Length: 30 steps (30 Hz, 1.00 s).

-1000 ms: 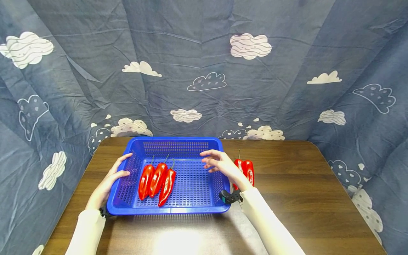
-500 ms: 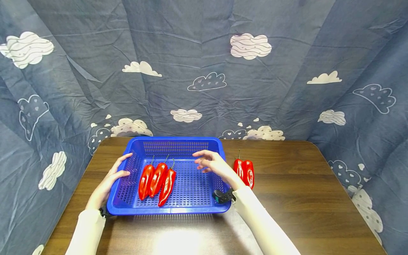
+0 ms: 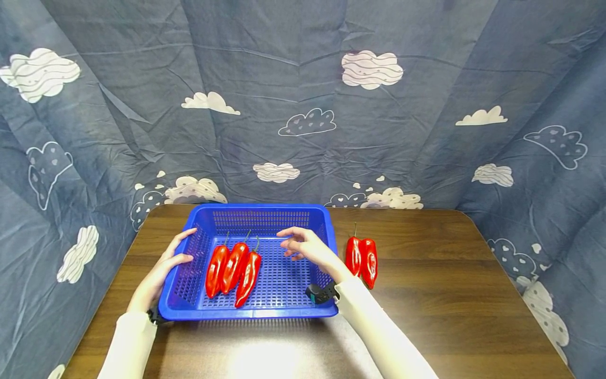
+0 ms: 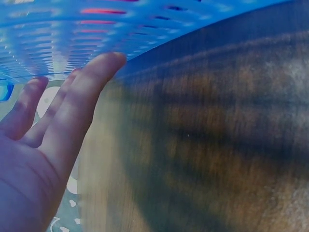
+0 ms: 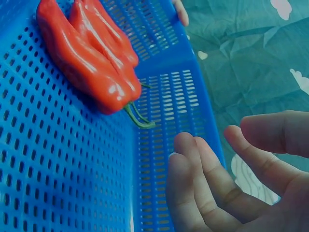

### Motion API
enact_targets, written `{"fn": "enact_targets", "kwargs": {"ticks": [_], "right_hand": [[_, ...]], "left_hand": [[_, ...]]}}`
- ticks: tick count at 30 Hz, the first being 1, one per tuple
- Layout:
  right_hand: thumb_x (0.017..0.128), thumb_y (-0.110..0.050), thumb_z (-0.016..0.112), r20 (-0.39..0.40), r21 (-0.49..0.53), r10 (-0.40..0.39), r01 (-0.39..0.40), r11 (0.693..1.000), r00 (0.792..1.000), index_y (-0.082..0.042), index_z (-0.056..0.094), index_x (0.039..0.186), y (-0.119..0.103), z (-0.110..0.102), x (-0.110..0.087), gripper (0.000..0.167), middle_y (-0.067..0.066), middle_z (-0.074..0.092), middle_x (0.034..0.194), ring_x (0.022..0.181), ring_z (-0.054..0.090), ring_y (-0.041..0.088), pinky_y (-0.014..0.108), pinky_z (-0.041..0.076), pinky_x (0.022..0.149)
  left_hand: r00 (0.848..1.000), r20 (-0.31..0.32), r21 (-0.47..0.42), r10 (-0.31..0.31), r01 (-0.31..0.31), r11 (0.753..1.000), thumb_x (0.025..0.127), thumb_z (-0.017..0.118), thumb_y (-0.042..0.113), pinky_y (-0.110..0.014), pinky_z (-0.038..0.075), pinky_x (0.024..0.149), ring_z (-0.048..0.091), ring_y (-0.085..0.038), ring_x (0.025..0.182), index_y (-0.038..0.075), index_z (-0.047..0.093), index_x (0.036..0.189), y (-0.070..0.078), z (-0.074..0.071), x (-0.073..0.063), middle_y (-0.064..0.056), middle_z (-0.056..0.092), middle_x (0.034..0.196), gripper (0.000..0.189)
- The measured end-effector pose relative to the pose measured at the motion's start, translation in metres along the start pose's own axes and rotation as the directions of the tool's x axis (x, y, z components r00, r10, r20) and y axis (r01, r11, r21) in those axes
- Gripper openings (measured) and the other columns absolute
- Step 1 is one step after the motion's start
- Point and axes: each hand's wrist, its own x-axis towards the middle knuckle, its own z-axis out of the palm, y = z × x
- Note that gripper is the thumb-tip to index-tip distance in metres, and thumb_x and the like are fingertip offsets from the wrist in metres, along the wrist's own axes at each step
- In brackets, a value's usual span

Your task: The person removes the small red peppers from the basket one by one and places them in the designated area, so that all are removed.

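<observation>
Backdrop, one: grey-blue cloth (image 3: 303, 58), creased and printed with pale clouds, behind the table. Table (image 3: 426, 252), one: brown, wood-grained, a glare at its near edge.

Basket (image 3: 255, 314), one: blue, slotted, on the left part of the table.

Peppers, five in all, red. I count three in the basket: the first (image 3: 217, 271), second (image 3: 234, 268) and third (image 3: 248, 279), side by side toward its left, stems pointing to the far wall. Two more lie on the table just right of the basket: the fourth (image 3: 353, 255) and fifth (image 3: 369, 262), side by side. The fourth's lower end is hidden from me by the right arm.

Hands, two. Left hand (image 3: 158, 271): holds the basket's left side, thumb and forefinger over the rim; my left wrist view shows other fingers extended along the outer wall. Right hand (image 3: 310, 249): above the right half of the basket, palm turned inward, fingers loosely bent and pointing left, a narrow gap between thumb and forefinger, well apart from the third pepper.

Sleeves (image 3: 379, 331), two, off-white; each forearm slants inward from the near edge. Wristbands (image 3: 322, 293), two, black.
</observation>
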Motion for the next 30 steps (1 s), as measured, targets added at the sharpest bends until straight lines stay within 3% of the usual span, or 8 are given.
{"fn": "enact_targets", "kwargs": {"ticks": [5, 11, 15, 18, 24, 30], "right_hand": [[0.092, -0.002, 0.050, 0.026, -0.005, 0.020, -0.020, 1.000, 0.999, 0.011, 0.049, 0.126, 0.000, 0.007, 0.003, 0.036, 0.027, 0.060, 0.106, 0.081, 0.063, 0.024, 0.047, 0.052, 0.077], [0.091, -0.001, 0.050, 0.035, -0.023, 0.051, -0.050, 0.998, 0.998, 0.009, 0.051, 0.127, 0.000, 0.015, 0.008, 0.037, 0.020, 0.063, 0.101, 0.091, 0.061, 0.040, 0.052, 0.051, 0.079], [0.092, -0.001, 0.050, 0.043, -0.024, 0.077, -0.076, 0.997, 0.996, 0.009, 0.050, 0.128, 0.003, 0.020, 0.011, 0.037, 0.027, 0.061, 0.105, 0.096, 0.060, 0.046, 0.051, 0.051, 0.079], [0.092, -0.001, 0.051, 0.050, -0.028, 0.098, -0.097, 0.995, 0.994, 0.008, 0.050, 0.128, 0.004, 0.023, 0.014, 0.037, 0.032, 0.058, 0.110, 0.099, 0.059, 0.047, 0.051, 0.051, 0.079], [0.089, 0.001, 0.052, 0.059, -0.040, 0.133, -0.130, 0.991, 0.989, 0.008, 0.051, 0.127, 0.005, 0.028, 0.018, 0.038, 0.028, 0.059, 0.103, 0.097, 0.060, 0.048, 0.051, 0.051, 0.079], [0.089, 0.002, 0.052, 0.088, -0.022, 0.157, -0.156, 0.988, 0.984, 0.006, 0.051, 0.128, 0.006, 0.034, 0.022, 0.040, 0.030, 0.057, 0.107, 0.100, 0.059, 0.048, 0.051, 0.050, 0.081]], "left_hand": [[1.000, 0.001, 0.000, -0.002, 0.002, 1.000, 0.098, 0.040, 0.007, -0.045, 0.050, 0.079, 0.051, -0.026, 0.107, 0.028, 0.021, 0.151, 0.000, 0.000, 0.000, -0.019, 0.019, 0.143, 0.060], [1.000, -0.002, 0.007, 0.001, -0.001, 1.000, 0.098, 0.040, 0.007, -0.045, 0.050, 0.079, 0.051, -0.026, 0.107, 0.027, 0.021, 0.151, 0.000, 0.000, -0.001, -0.019, 0.019, 0.143, 0.060], [1.000, -0.003, 0.010, -0.001, 0.001, 1.000, 0.098, 0.040, 0.007, -0.045, 0.050, 0.079, 0.051, -0.026, 0.107, 0.027, 0.021, 0.151, 0.000, 0.000, 0.000, -0.019, 0.019, 0.143, 0.060], [1.000, -0.001, 0.008, -0.003, 0.003, 1.000, 0.098, 0.040, 0.007, -0.045, 0.050, 0.079, 0.051, -0.026, 0.107, 0.027, 0.021, 0.151, 0.001, 0.000, 0.000, -0.019, 0.020, 0.142, 0.060], [1.000, -0.004, 0.009, -0.008, 0.008, 1.000, 0.098, 0.040, 0.008, -0.045, 0.050, 0.079, 0.051, -0.027, 0.107, 0.028, 0.021, 0.151, 0.001, 0.000, 0.000, -0.020, 0.019, 0.143, 0.060], [1.000, -0.009, 0.013, -0.010, 0.010, 1.000, 0.098, 0.041, 0.009, -0.044, 0.050, 0.079, 0.050, -0.027, 0.107, 0.028, 0.021, 0.151, 0.000, 0.000, 0.000, -0.020, 0.018, 0.144, 0.060]]}}
